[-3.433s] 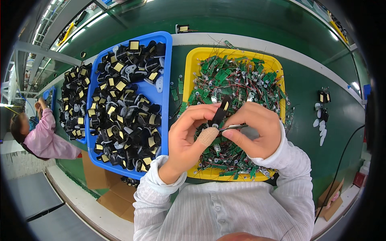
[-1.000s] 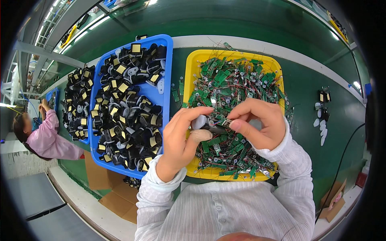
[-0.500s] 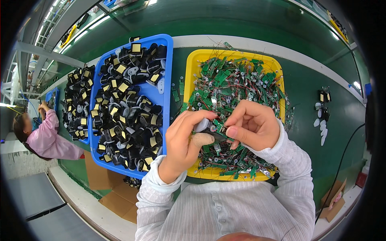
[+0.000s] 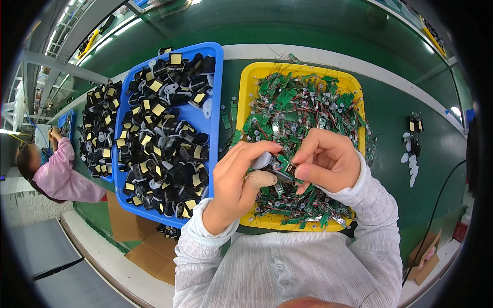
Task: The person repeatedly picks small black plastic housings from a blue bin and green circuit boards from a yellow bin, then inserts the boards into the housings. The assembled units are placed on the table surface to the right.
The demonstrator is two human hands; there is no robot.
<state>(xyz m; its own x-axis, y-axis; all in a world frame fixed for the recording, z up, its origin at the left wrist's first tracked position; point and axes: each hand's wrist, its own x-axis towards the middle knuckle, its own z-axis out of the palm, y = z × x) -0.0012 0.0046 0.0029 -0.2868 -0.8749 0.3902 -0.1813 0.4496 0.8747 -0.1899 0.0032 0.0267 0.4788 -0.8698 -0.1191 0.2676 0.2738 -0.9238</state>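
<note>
Fingers [image 4: 257, 148] gripping casing [image 4: 263, 161], yellow tray [image 4: 246, 87] of boards [image 4: 287, 95], blue tray [image 4: 217, 87] of casings [image 4: 164, 138]

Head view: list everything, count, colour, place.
Blue trays: several, blue, left
Black parts: many, black, mostly in blue trays
Yellow tray: one, yellow, centre
Circuit boards: many, green, mostly in yellow tray
White pieces: several, white, right
Bench: one, green, underneath
Cable: one, black, right
Cardboard: several, brown, lower left
Co-worker: one, pink-dressed, far left
Held part: one, grey-black, centre
Left hand: one, white-sleeved, holding it
Right hand: one, white-sleeved, over yellow tray
</note>
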